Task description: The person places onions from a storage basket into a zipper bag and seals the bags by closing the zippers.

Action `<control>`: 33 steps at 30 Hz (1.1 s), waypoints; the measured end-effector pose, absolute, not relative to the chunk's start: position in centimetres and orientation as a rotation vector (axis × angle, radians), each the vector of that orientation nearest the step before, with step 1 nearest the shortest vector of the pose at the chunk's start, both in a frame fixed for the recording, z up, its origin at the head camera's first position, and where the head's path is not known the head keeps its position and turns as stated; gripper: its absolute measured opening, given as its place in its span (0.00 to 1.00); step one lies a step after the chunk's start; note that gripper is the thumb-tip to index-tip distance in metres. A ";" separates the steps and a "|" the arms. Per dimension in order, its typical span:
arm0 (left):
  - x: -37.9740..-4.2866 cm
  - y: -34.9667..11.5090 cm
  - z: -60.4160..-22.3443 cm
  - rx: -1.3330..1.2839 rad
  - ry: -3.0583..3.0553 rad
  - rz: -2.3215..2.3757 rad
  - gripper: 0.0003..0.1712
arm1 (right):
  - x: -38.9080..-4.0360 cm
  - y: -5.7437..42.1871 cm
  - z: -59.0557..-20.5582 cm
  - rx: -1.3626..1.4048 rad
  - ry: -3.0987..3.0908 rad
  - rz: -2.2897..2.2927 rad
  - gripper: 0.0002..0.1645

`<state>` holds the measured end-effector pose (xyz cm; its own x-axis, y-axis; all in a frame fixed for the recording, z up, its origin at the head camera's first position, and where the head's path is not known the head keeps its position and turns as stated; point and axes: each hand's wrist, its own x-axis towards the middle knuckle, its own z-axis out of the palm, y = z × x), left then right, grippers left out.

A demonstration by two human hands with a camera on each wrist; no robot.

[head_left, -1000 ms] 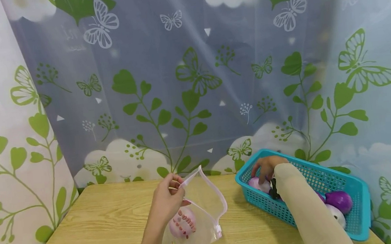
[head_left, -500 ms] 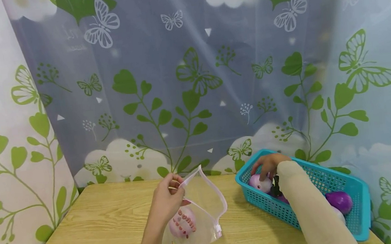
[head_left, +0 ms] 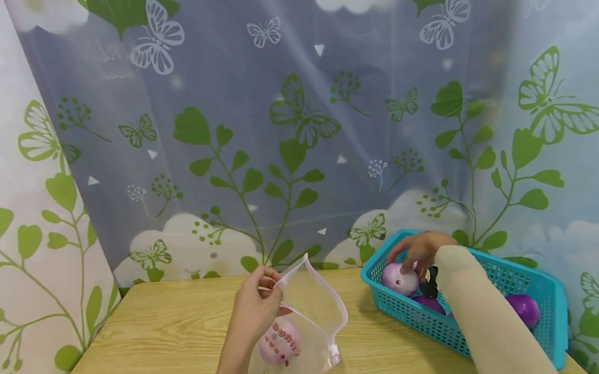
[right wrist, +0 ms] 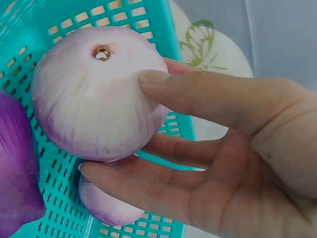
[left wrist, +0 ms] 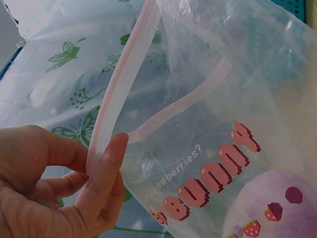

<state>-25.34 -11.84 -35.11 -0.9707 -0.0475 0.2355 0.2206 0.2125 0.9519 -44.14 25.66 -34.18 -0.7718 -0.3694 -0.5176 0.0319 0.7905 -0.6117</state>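
Note:
My left hand pinches the rim of a clear slider-zip bag with pink edging and red BUNNY lettering. The bag's mouth gapes to the right, and a pale purple onion shows through its printed side. Inside the turquoise basket, my right hand holds another pale purple-and-white onion. In the right wrist view its thumb presses the side of this onion, with the fingers behind and below. The onion's brown root end faces that camera.
Darker purple onions lie in the basket, partly hidden by the right sleeve. A smaller-looking pale onion shows beneath the right fingers. The basket stands on the right of the wooden table, before a patterned curtain.
My right hand has shifted slightly right and the onion under it has turned, showing its root end and more of its surface. The left hand and bag stay put.

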 end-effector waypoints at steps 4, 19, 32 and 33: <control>-25.3 -11.8 -35.1 -0.167 -2.266 -1.844 0.08 | -43.9 26.2 -33.7 -0.260 2.300 -0.854 0.31; -25.4 -11.7 -35.1 -0.181 -2.264 -1.852 0.08 | -42.3 27.0 -32.2 -0.347 2.330 -0.950 0.32; -25.3 -11.6 -35.0 -0.177 -2.270 -1.843 0.08 | -41.7 26.6 -31.1 -0.497 2.328 -0.952 0.32; -25.3 -11.6 -35.1 -0.175 -2.271 -1.843 0.08 | -41.6 26.5 -30.9 -0.520 2.326 -0.946 0.32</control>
<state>-25.28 -11.60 -35.07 -0.9706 -0.0409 0.2372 0.2237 0.2107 0.9516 -41.62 26.47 -30.94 -0.7621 -0.5394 -0.3580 -0.1364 0.6744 -0.7256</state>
